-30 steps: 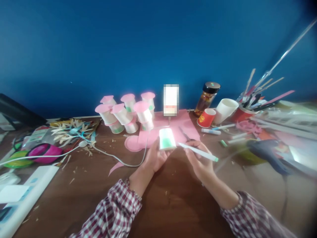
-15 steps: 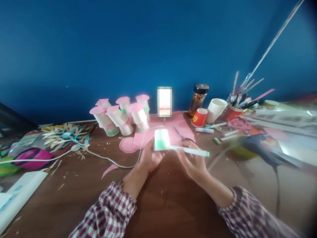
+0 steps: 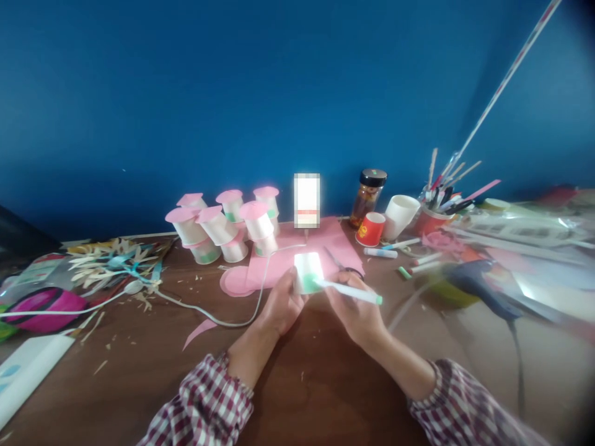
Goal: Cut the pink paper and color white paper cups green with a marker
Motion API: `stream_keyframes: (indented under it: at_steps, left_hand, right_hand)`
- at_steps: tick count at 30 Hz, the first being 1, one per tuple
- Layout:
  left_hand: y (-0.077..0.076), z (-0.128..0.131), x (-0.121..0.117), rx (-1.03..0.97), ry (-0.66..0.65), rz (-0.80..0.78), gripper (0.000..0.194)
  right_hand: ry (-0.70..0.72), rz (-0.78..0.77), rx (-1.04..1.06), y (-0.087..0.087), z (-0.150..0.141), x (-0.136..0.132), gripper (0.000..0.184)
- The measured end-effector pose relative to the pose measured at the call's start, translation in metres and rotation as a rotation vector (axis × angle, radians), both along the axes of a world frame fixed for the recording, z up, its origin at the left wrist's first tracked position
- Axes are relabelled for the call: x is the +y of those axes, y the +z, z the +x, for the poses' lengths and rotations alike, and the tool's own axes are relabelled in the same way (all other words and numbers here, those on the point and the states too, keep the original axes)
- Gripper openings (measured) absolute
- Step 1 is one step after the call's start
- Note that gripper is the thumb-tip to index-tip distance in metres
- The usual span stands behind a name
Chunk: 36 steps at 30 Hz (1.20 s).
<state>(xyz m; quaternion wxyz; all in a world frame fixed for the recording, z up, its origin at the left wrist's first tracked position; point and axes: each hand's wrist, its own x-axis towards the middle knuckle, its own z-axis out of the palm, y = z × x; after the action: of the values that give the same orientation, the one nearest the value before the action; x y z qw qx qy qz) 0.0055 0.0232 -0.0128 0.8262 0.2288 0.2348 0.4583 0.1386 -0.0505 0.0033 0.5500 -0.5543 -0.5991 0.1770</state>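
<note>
A white paper cup (image 3: pixel 304 265) with a green patch on its side is gripped by my left hand (image 3: pixel 282 303), whose fingers pass behind and under it. My right hand (image 3: pixel 356 310) holds a green marker (image 3: pixel 356 292), its tip touching the green patch on the cup. The marker's green end points to the right. Behind my hands lies a sheet of pink paper (image 3: pixel 320 238), with dark-handled scissors (image 3: pixel 344 263) on its right part. Stacked white cups with pink paper tops (image 3: pixel 218 226) stand to the left, some with green patches.
A glowing lamp (image 3: pixel 307 201) stands at the back, its white cable (image 3: pixel 199 313) crossing the left side. To the right are a red cup (image 3: pixel 370 229), a white cup (image 3: pixel 401 217), a dark-lidded jar (image 3: pixel 369 198), loose markers and a glue gun (image 3: pixel 478 288). Wood scraps (image 3: pixel 116 263) lie left.
The marker tip has moved from near the cup's edge onto the green patch, and the marker is more tilted. The whole view has shifted slightly.
</note>
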Motion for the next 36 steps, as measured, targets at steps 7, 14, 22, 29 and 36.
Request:
stream_keyframes:
  at_steps: [7, 14, 22, 29, 36]
  left_hand:
    - [0.000, -0.001, -0.002, 0.025, 0.017, 0.053, 0.023]
    - [-0.006, 0.000, -0.003, 0.050, 0.009, 0.087, 0.026]
    - [-0.006, -0.001, -0.003, 0.046, -0.007, 0.030, 0.024]
    - [-0.012, -0.001, -0.002, 0.085, -0.005, 0.061, 0.032]
    - [-0.011, -0.001, -0.005, 0.072, -0.081, 0.060, 0.036]
  right_hand:
    - [0.015, 0.013, 0.112, 0.002, 0.002, -0.001, 0.008]
    - [-0.055, 0.045, 0.110, 0.006, 0.007, 0.002, 0.011]
    - [-0.087, 0.046, 0.081, 0.005, 0.012, 0.003, 0.011]
    - [-0.072, 0.028, 0.106, 0.005, 0.010, 0.002, 0.014]
    - [-0.061, 0.040, 0.074, -0.004, 0.011, 0.001, 0.008]
